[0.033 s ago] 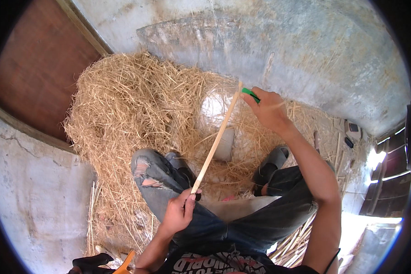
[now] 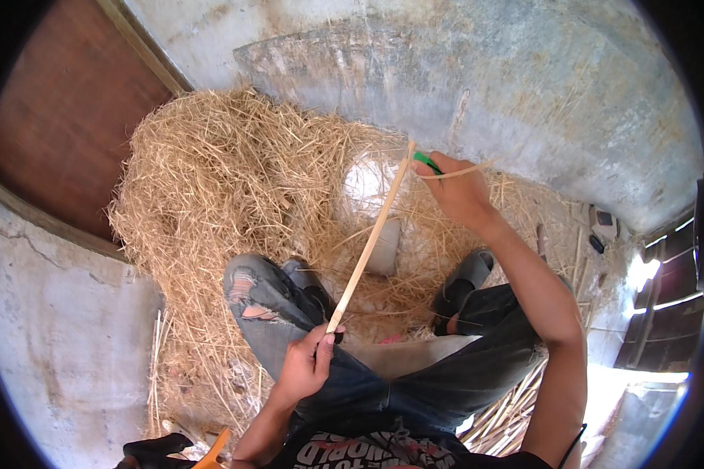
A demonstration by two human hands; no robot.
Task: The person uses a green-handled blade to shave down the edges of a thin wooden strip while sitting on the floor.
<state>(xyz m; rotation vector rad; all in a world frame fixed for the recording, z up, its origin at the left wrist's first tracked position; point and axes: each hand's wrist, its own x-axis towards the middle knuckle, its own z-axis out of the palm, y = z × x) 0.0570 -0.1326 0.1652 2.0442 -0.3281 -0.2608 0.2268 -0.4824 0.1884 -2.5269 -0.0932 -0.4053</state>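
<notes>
My left hand point(image 2: 309, 361) is closed round the lower end of a long pale bamboo strip point(image 2: 373, 242), in front of my lap. The strip slants up and to the right, away from me. At its far end my right hand point(image 2: 460, 187) is closed on a small green knife point(image 2: 428, 162), which touches or nearly touches the strip; its blade cannot be made out. A thin curled shaving point(image 2: 477, 166) sticks out across the back of my right hand, its far end blurred.
A big heap of shavings point(image 2: 219, 172) lies at the left and between my feet, around a grey block point(image 2: 385, 247). A stained wall point(image 2: 524, 70) rises beyond. Bamboo sticks point(image 2: 508, 414) lie by my right thigh. An orange-handled tool point(image 2: 213, 449) is at lower left, a dark device point(image 2: 597, 244) far right.
The thin shaving at my right hand has lengthened or swung outward and shows more clearly. My right hand has shifted very slightly; the left hand and the strip look the same.
</notes>
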